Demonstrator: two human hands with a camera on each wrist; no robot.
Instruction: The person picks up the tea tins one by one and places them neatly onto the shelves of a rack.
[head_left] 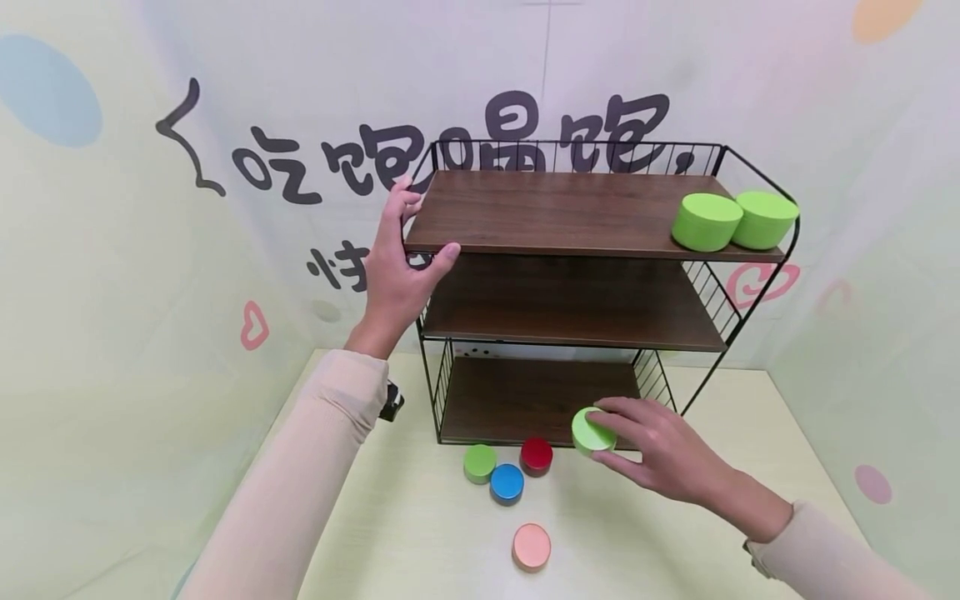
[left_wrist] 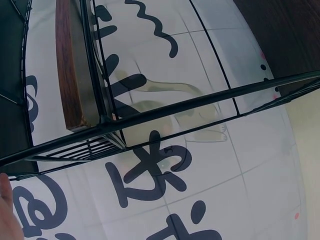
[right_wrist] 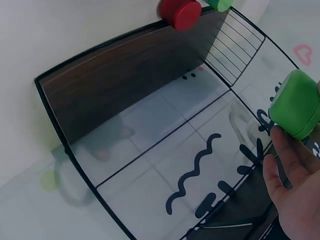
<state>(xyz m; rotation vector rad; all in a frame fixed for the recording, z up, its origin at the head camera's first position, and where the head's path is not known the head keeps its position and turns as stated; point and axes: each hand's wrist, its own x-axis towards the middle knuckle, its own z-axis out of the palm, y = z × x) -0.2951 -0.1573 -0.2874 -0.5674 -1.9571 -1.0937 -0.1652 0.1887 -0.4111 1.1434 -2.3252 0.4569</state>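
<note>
Head view: a three-level rack (head_left: 566, 250) is stood on the table (head_left: 420, 542); both hands are in frame.
Left hand (head_left: 397, 271): placed at the left end of the top shelf (head_left: 555, 208); the rack's side is gripped, with the thumb set at the near edge and the fingers bent over the left side.
Right hand (head_left: 656, 446): thumb and fingers are clamped on the held tin (head_left: 590, 433) from opposite sides.
Held tin position: near edge of the bottom shelf (head_left: 525, 392), right of middle; whether any support is given by the shelf cannot be told.
Top tins (head_left: 707, 223): two green tins are set side by side at the right end, close to the near edge.
Table, near side: red tin (head_left: 536, 456), green tin (head_left: 480, 462) and blue tin (head_left: 507, 483) are grouped; pink tin (head_left: 532, 546) is placed nearer, apart.
Drop hazard: the held tin may be lost if its smooth rim is pinched off-centre.
Rack hazard: the top tins could be shaken over the edge if the rack is pulled by the left hand.
Contact hazard: the red tin may be knocked if the held tin is swung left.
</note>
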